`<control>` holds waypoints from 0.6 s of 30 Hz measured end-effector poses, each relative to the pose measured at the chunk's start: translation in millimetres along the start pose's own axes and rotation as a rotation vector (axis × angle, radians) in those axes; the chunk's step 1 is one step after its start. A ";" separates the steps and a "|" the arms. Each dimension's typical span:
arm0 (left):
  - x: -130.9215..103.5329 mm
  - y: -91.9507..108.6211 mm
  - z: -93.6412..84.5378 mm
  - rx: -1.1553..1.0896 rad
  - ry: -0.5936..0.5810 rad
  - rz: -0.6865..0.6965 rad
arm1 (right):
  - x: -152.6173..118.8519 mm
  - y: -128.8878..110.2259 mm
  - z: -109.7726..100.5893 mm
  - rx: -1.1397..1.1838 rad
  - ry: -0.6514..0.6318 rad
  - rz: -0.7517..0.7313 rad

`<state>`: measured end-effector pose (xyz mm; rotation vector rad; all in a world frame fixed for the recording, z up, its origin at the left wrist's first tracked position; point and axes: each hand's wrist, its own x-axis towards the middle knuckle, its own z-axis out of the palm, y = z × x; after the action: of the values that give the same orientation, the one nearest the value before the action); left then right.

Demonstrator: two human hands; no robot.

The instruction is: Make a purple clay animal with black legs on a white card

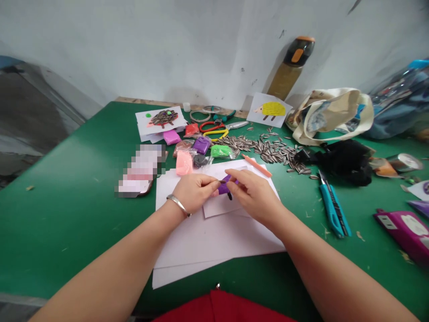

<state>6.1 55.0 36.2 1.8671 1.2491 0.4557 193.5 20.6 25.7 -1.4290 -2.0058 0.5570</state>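
Note:
My left hand (194,192), with a silver bangle at its wrist, pinches a sunflower seed (221,181) between thumb and forefinger. Just beneath the fingertips is a purple clay shape (223,188) on a small white card (217,209), with pink clay at its left end and a small black piece (229,196) below. My right hand (256,192) hovers over the shape's right side, thumb and fingers apart, hiding part of it. Larger white sheets (187,243) lie under the card.
Sunflower seeds (273,150) are heaped behind the sheets, beside bagged clay (221,151) and yellow-handled scissors (216,133). A phone (142,170) lies left; a teal utility knife (335,210) lies right. Hedgehog pictures (273,109), a bottle (286,78) and a cloth bag (363,114) stand farther back.

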 end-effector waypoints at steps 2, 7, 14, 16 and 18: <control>-1.6 3.0 1.8 -0.038 0.000 0.019 | -0.2 -1.5 3.9 0.013 -0.040 -0.054; -2.8 2.9 3.3 -0.058 0.008 0.051 | 2.4 -2.4 6.1 0.050 -0.057 -0.116; -4.0 -4.5 8.4 0.335 0.121 0.255 | 12.1 25.4 -15.2 0.206 0.265 0.256; -3.9 -7.3 12.7 0.477 0.049 0.274 | 14.0 33.5 -18.0 0.211 0.304 0.325; -3.6 -10.0 16.6 0.583 -0.043 0.237 | 14.8 39.4 -16.5 0.197 0.298 0.318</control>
<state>9.9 46.3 19.0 2.5177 1.2195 0.1774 228.6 47.4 15.7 -1.6115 -1.4623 0.6153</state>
